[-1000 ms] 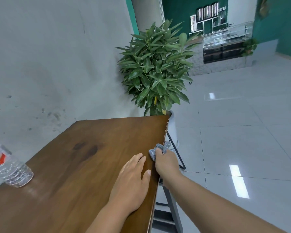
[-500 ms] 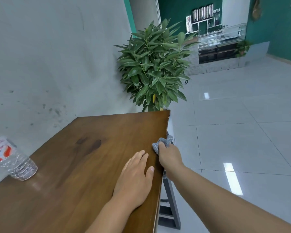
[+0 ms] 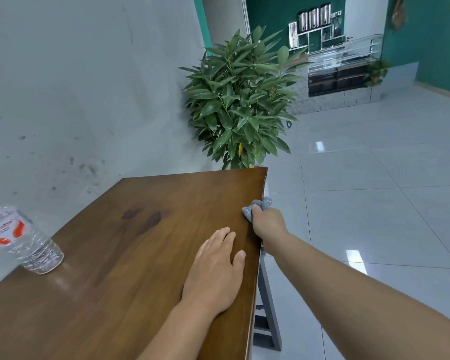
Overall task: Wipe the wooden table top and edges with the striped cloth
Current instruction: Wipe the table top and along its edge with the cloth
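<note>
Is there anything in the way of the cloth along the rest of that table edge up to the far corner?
Nothing visible: the edge ahead of the cloth in the right hand is bare.

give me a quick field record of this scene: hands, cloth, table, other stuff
left hand: flat on the table top, fingers straight, near the right edge
right hand: grips the bunched cloth against the right edge
cloth: grey, crumpled, at the table's right edge
table: brown wood, dark patches near the middle
water bottle: clear plastic, stands at the left of the table
plant: leafy, behind the far end
</note>
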